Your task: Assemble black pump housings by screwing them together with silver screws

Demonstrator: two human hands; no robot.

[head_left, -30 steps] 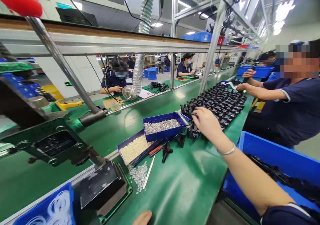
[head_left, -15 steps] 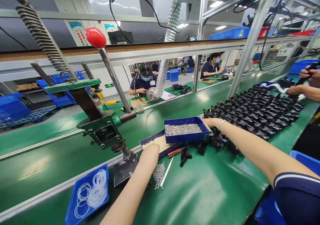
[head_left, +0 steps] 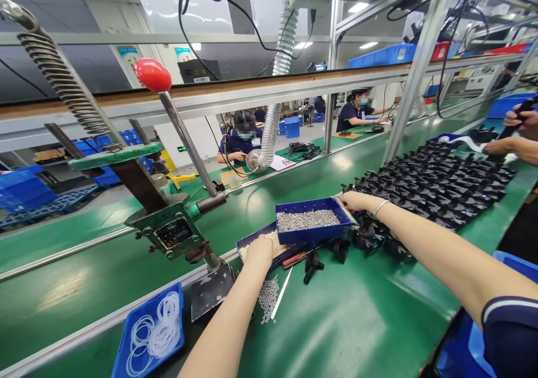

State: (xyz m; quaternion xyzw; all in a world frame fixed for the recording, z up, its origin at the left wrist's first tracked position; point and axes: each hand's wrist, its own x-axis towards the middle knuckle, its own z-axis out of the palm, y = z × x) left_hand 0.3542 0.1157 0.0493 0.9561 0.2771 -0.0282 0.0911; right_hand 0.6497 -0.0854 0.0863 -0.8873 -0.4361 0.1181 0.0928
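Note:
My left hand (head_left: 259,251) reaches over a blue tray (head_left: 240,246) of small cream-coloured parts (head_left: 278,246); its fingers point down among them and are hidden. Overlapping this tray is a second blue tray (head_left: 309,235), filled with small silver metal pieces (head_left: 307,219). My right hand (head_left: 355,201) is at that tray's right end, its fingertips bent down out of sight. Beside the trays on the bench lie a red-handled tool (head_left: 294,260), a black fitting (head_left: 312,266), a thin white stick (head_left: 282,294) and a scatter of tiny rings (head_left: 268,297).
Rows of black fittings (head_left: 441,182) cover the bench at right, where a co-worker's hands (head_left: 515,143) hold something dark. A hand press (head_left: 168,227) with a red-knobbed lever (head_left: 153,75) stands at left. Near it sits a blue tray (head_left: 180,325) of clear rings (head_left: 162,330).
The view has swung right. My right hand went from above the black fittings to the metal-piece tray's end. My left hand came up from the bottom edge into the cream-coloured parts.

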